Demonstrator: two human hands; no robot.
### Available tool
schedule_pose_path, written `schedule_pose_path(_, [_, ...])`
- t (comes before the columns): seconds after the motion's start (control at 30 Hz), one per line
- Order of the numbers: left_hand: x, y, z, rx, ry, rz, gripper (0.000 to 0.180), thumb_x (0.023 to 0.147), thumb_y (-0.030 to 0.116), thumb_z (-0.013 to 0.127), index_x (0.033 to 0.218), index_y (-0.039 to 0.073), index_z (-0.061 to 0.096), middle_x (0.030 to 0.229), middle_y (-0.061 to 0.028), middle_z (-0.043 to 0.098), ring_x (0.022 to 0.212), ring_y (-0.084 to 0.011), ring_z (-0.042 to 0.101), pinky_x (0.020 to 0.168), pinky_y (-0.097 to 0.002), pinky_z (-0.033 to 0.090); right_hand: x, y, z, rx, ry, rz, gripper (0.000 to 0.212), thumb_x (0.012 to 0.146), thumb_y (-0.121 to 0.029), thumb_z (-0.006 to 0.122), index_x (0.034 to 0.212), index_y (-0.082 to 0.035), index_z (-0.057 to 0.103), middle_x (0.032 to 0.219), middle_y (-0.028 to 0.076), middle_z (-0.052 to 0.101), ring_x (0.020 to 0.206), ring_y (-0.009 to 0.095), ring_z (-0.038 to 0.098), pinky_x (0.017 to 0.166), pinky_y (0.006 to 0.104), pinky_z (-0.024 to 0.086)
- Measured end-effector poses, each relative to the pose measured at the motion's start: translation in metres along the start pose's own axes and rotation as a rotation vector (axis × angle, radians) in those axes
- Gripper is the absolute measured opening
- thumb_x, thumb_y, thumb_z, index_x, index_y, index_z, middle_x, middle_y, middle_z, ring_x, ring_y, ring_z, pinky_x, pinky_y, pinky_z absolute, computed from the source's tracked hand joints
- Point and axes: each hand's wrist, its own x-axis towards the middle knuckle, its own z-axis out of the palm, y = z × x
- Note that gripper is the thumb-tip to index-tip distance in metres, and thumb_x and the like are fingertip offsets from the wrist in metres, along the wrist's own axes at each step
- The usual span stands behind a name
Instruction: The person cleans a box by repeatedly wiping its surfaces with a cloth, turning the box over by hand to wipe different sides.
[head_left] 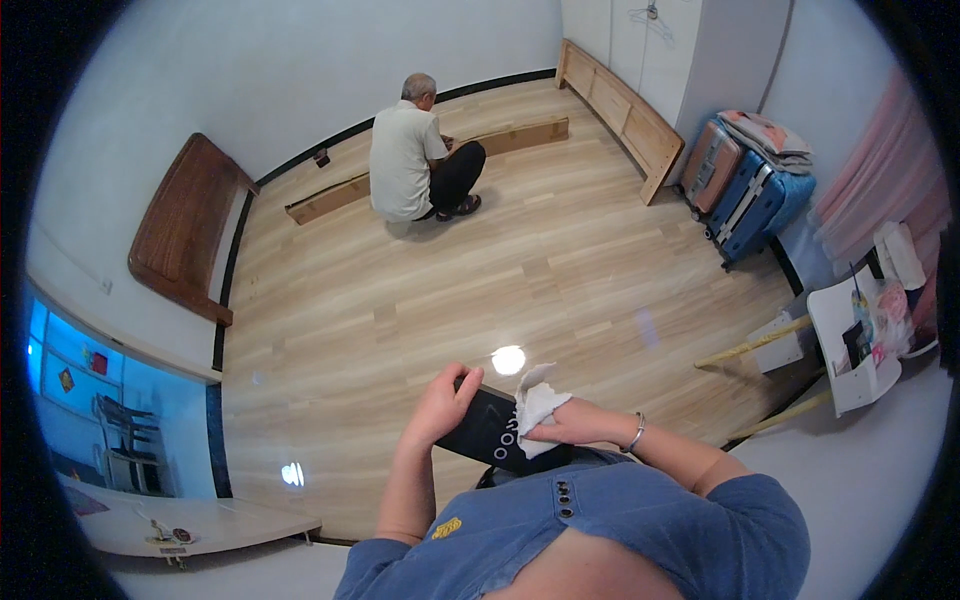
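I hold a flat black case (472, 432) in front of my waist, above the pale wood-patterned floor (400, 290). It is long and straight-edged, dark all over the face that shows, with a row of light printed marks running across it from the edge nearest me towards the far one. The end by my left hand (443, 408) is plain black; the marks sit closer to the middle, and a crumpled white cloth (541, 408) covers part of them. The other end reaches back against the front of my blue shirt (640, 505), so I cannot see how it finishes there.

My left fingers are wrapped over the upper left end of the case, with the thumb laid along its face, gripping it. My right hand (575, 423) has its fingers bunched into the cloth, pinching it against the case; most of the fingertips are hidden in the folds. The cloth is soft and creased, with one greyish flap standing up past the case's far edge; whether it is paper or fabric I cannot tell. A silver bracelet (635, 432) circles my right wrist.

Across the floor, well apart from me, another person (405, 160) squats beside a long brown carton (520, 137).
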Motion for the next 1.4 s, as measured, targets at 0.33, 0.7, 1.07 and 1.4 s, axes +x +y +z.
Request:
schedule_pose_path(0.33, [0.001,-0.001,0.006,0.016,-0.001,-0.013,0.037,0.083,0.035,0.047,0.086,-0.002,0.053,0.08,-0.0203,0.057,0.077,-0.0309,0.056,0.069,-0.0344,0.043,-0.008,-0.023,-0.011,-0.043,-0.04,0.106,0.035,0.078,-0.034,0.054,0.101,-0.007,0.053,0.101,0.014,0.053,0.094,0.029,0.05,0.082,0.034,0.039])
schedule_pose_path(0.7, [0.002,0.009,0.013,0.023,-0.004,0.07,0.037,0.083,0.035,0.047,0.085,-0.002,0.053,0.079,-0.0203,0.057,0.076,-0.0312,0.056,0.067,-0.0353,0.043,-0.019,-0.006,-0.005,-0.084,0.048,0.102,0.037,0.076,-0.039,0.053,0.099,-0.01,0.056,0.102,0.013,0.055,0.093,0.028,0.052,0.08,0.0339,0.041])
schedule_pose_path(1.07, [-0.005,-0.001,0.012,0.054,0.006,-0.006,0.043,0.082,0.041,0.045,0.088,-0.001,0.055,0.082,-0.0204,0.058,0.079,-0.0329,0.056,0.069,-0.0368,0.043,-0.014,-0.006,-0.002,-0.11,-0.013,0.144,0.042,0.075,-0.04,0.054,0.101,-0.007,0.054,0.1,0.015,0.055,0.093,0.03,0.052,0.079,0.0348,0.041])
schedule_pose_path(1.4, [-0.011,-0.003,0.01,0.003,0.012,0.037,0.043,0.082,0.041,0.045,0.085,-0.001,0.054,0.081,-0.0202,0.057,0.076,-0.032,0.055,0.068,-0.0365,0.043,-0.01,0.003,0.005,-0.162,0.056,0.13,0.046,0.073,-0.042,0.055,0.103,-0.006,0.052,0.099,0.016,0.056,0.09,0.031,0.054,0.076,0.0358,0.042])
